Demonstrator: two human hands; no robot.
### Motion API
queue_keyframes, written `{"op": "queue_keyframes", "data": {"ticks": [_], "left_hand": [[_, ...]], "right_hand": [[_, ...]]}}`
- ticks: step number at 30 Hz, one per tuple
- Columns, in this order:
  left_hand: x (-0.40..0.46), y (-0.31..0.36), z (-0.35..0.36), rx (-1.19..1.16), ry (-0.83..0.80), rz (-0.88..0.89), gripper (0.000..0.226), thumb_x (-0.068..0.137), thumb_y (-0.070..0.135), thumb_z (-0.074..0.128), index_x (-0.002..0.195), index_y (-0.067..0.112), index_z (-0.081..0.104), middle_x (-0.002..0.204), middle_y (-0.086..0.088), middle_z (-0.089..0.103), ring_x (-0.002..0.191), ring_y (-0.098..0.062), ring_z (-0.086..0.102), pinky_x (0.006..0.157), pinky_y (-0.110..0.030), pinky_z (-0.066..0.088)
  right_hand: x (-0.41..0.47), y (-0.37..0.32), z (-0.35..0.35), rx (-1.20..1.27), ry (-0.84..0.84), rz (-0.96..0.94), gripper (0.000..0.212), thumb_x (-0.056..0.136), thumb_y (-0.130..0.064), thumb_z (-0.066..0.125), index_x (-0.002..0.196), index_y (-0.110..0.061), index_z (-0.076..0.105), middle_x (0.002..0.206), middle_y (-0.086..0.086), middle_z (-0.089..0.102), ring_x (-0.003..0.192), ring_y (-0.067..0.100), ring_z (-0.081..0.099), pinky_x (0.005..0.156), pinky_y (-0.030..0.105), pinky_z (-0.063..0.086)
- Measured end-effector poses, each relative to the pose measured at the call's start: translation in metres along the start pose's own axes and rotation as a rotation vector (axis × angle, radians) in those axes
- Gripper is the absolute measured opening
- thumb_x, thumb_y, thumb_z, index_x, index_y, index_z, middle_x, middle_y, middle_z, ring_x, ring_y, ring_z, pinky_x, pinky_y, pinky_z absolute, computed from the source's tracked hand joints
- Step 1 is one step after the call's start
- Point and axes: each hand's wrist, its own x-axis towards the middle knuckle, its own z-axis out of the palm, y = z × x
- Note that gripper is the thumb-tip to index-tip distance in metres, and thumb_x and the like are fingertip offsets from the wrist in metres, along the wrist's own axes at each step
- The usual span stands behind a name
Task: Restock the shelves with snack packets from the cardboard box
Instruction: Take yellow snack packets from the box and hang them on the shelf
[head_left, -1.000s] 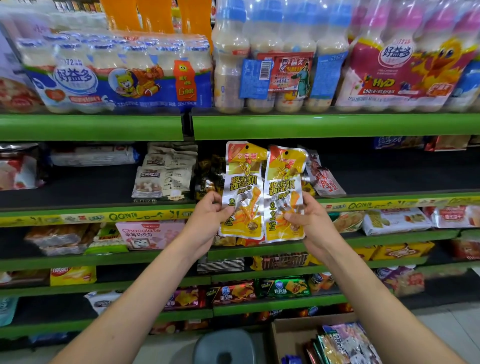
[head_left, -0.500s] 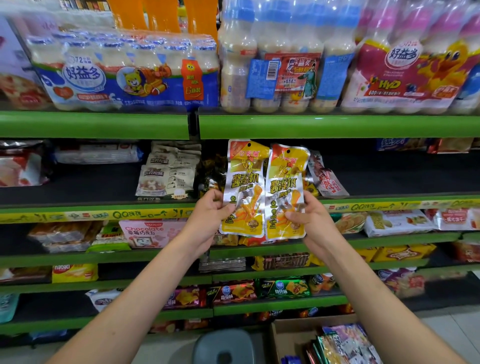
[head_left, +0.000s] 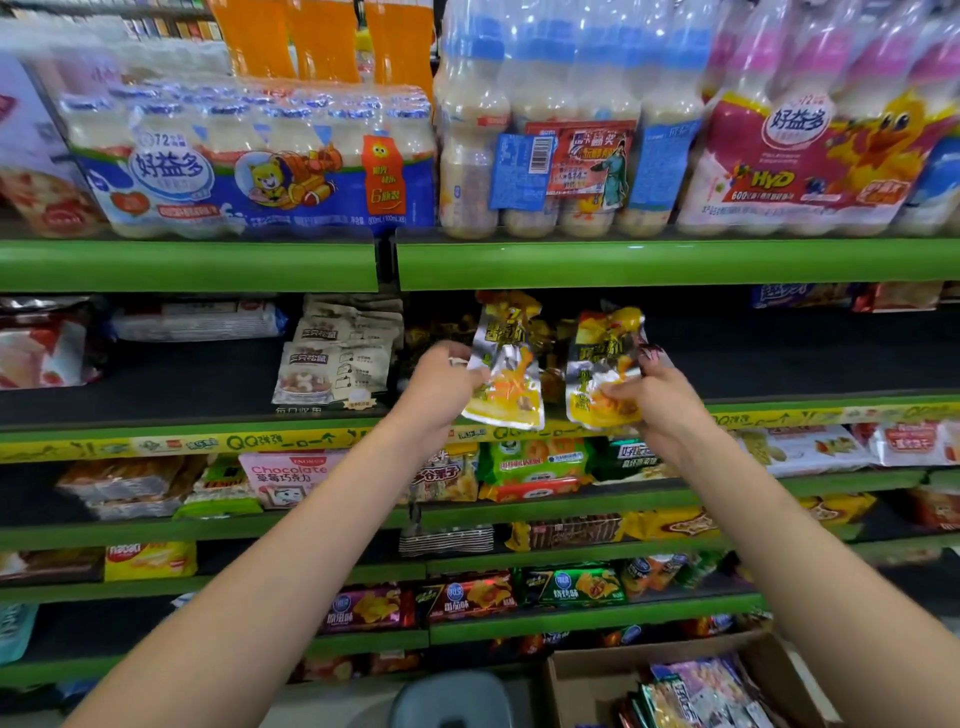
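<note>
Left hand (head_left: 441, 382) pinching one yellow snack packet (head_left: 506, 371), right hand (head_left: 657, 397) pinching another (head_left: 597, 374), both tilted over the shelf lip (head_left: 291, 441). Slippery foil, edge grips: could slide off, fall toward the cardboard box (head_left: 576, 675).

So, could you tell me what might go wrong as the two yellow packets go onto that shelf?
1. The left hand and right hand each pinch one yellow packet by an edge only; the glossy foil could slip.
2. The second yellow packet hangs over the shelf's front lip, so set too far forward it may tip off.
3. Pushing in could knock over the beige nut packets standing close to the left.
</note>
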Motion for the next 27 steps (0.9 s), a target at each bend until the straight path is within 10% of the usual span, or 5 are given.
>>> {"op": "queue_keyframes", "data": {"ticks": [3,10,18,24,27], "left_hand": [[0.027,0.017,0.019,-0.031,0.039,-0.006,0.024,0.089,-0.002,0.063,0.109,0.009,0.056,0.116,-0.017,0.061,0.106,-0.033,0.058,0.089,-0.038,0.044],[0.056,0.037,0.035,0.11,-0.016,-0.095,0.027,0.093,-0.005,0.057,0.075,0.014,0.048,0.075,-0.005,0.055,0.062,-0.017,0.054,0.05,-0.03,0.049],[0.066,0.02,0.025,0.278,-0.012,-0.069,0.042,0.091,-0.008,0.057,0.133,-0.003,0.051,0.129,-0.022,0.059,0.113,-0.035,0.062,0.09,-0.044,0.056],[0.067,0.016,0.025,0.302,0.053,0.038,0.041,0.087,-0.005,0.063,0.125,0.01,0.056,0.118,-0.017,0.061,0.086,-0.024,0.061,0.072,-0.038,0.056],[0.068,0.016,0.027,0.404,0.011,0.062,0.035,0.087,-0.003,0.063,0.122,0.005,0.06,0.118,-0.021,0.063,0.086,-0.028,0.063,0.08,-0.043,0.058]], "right_hand": [[0.025,-0.016,0.003,-0.072,0.05,-0.07,0.055,0.08,0.016,0.064,0.123,-0.016,0.056,0.094,0.005,0.071,0.073,0.022,0.07,0.06,0.031,0.058],[0.072,-0.021,0.014,-0.266,0.104,-0.101,0.069,0.076,0.008,0.075,0.138,-0.013,0.052,0.12,0.01,0.066,0.096,0.027,0.067,0.091,0.048,0.056],[0.079,-0.008,0.021,-0.708,0.054,-0.177,0.078,0.077,-0.007,0.082,0.144,-0.015,0.044,0.142,0.008,0.053,0.101,0.017,0.056,0.059,0.009,0.043],[0.085,-0.01,0.027,-0.586,0.093,-0.194,0.074,0.076,-0.003,0.081,0.14,-0.016,0.046,0.134,0.013,0.06,0.116,0.031,0.06,0.096,0.045,0.053],[0.085,-0.012,0.029,-0.675,0.093,-0.207,0.064,0.079,-0.009,0.08,0.136,-0.016,0.053,0.134,0.01,0.06,0.116,0.029,0.06,0.097,0.036,0.051]]}}
